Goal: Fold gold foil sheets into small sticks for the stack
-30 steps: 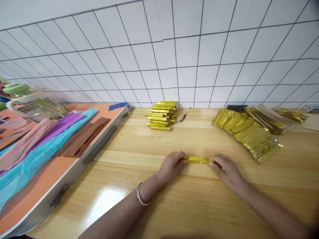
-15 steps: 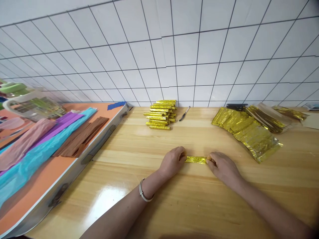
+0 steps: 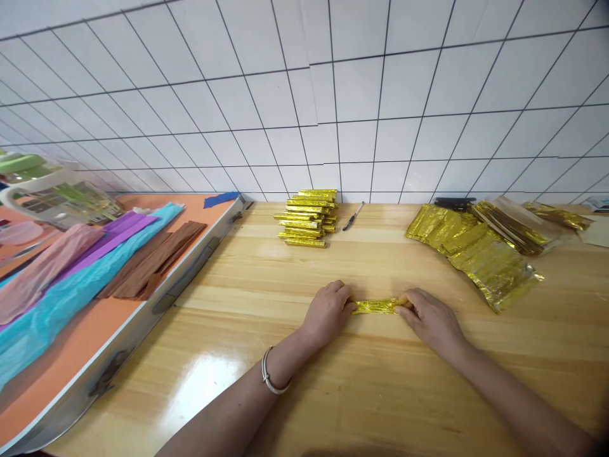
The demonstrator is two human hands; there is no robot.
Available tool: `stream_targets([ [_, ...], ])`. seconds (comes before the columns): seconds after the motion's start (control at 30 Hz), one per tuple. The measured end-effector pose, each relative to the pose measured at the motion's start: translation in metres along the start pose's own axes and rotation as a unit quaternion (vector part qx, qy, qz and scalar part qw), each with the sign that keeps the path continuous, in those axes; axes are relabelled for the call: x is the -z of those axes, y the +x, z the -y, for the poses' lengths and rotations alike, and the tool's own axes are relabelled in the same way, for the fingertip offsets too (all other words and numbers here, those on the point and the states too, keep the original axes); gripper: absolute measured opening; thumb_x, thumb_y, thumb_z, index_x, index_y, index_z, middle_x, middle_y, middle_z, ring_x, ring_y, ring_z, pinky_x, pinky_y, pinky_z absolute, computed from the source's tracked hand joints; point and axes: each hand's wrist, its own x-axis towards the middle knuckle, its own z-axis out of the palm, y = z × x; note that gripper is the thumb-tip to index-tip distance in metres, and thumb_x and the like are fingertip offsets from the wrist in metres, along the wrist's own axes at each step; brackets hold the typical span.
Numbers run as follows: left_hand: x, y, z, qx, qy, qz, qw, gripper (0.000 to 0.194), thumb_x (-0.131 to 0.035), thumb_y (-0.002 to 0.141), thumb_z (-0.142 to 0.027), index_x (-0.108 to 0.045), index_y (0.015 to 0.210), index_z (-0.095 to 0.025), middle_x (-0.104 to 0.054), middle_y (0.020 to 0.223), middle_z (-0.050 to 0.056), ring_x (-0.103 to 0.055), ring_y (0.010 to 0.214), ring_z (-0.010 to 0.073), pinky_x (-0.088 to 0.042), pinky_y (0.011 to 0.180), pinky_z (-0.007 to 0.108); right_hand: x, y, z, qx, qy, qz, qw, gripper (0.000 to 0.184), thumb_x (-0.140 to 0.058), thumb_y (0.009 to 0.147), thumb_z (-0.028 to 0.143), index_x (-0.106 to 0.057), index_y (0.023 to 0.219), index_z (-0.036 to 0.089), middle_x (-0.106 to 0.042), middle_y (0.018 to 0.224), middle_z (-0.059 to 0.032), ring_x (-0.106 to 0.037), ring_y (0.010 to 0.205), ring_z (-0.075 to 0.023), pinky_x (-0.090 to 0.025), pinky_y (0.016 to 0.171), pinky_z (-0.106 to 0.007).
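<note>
A short strip of shiny gold foil [image 3: 375, 306] lies crosswise on the wooden table, held at both ends. My left hand [image 3: 330, 310], with a silver bangle on its wrist, pinches the left end. At the other end, the fingers of my right hand [image 3: 427, 316] are closed on the foil. Beyond the hands, near the wall, sits a stack of narrow gold foil rolls [image 3: 308, 219]. Flat gold foil sheets [image 3: 480, 251] are fanned out to the right of my right hand.
A pen [image 3: 353, 216] lies beside the stack. At the back right are a black object [image 3: 455, 203] and a clear packet of foil [image 3: 521, 225]. On the left, an orange board with a raised edge [image 3: 190, 270] bears crepe paper [image 3: 152, 263] and a white basket [image 3: 71, 193].
Both hands keep hold of the foil strip, in nearly the same place. The fingers have shifted only slightly, and the camera view has moved a little.
</note>
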Motion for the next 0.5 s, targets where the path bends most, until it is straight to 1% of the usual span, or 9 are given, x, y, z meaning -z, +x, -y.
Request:
stream_targets([
  [0.17,-0.0043,-0.0013,0.0006,-0.018,0.037,-0.007,0.999,0.007,-0.051,0.085,-0.022,-0.051,0.079,-0.018,-0.054,0.084,0.004,-0.051,0.079,0.0173,-0.041,0.07,0.029,-0.0006,0.0004,-0.0054,0.012,0.039,0.018,0.999,0.007,-0.051,0.082,0.028,-0.056,0.082,0.023,-0.06,0.082,-0.001,-0.056,0.074,-0.0168,-0.041,0.061,-0.027],
  [0.3,-0.0076,-0.0032,0.0,-0.034,0.074,-0.012,0.997,0.007,-0.048,0.087,-0.019,-0.049,0.08,-0.018,-0.055,0.084,0.004,-0.05,0.08,0.0182,-0.04,0.071,0.03,-0.001,-0.0016,-0.0031,0.052,0.066,-0.004,0.996,0.012,-0.045,0.086,0.025,-0.056,0.082,0.023,-0.058,0.09,-0.0037,-0.054,0.082,-0.0176,-0.043,0.068,-0.028],
  [0.4,-0.0084,-0.0046,-0.0002,-0.048,0.094,-0.015,0.994,0.007,-0.047,0.087,-0.019,-0.049,0.081,-0.018,-0.055,0.084,0.004,-0.05,0.08,0.0186,-0.04,0.071,0.03,-0.0009,-0.0023,-0.0015,0.081,0.081,-0.01,0.993,0.012,-0.044,0.086,0.023,-0.055,0.082,0.023,-0.059,0.085,-0.004,-0.054,0.081,-0.0184,-0.043,0.069,-0.03],
  [0.5,-0.0075,-0.0058,-0.0008,-0.052,0.103,-0.021,0.993,0.008,-0.046,0.088,-0.019,-0.049,0.08,-0.018,-0.055,0.083,0.004,-0.05,0.078,0.0187,-0.039,0.069,0.03,0.0002,-0.0005,0.0005,0.054,0.09,-0.011,0.994,0.009,-0.045,0.085,0.024,-0.053,0.08,0.023,-0.059,0.079,-0.0023,-0.054,0.075,-0.0177,-0.042,0.065,-0.029],
])
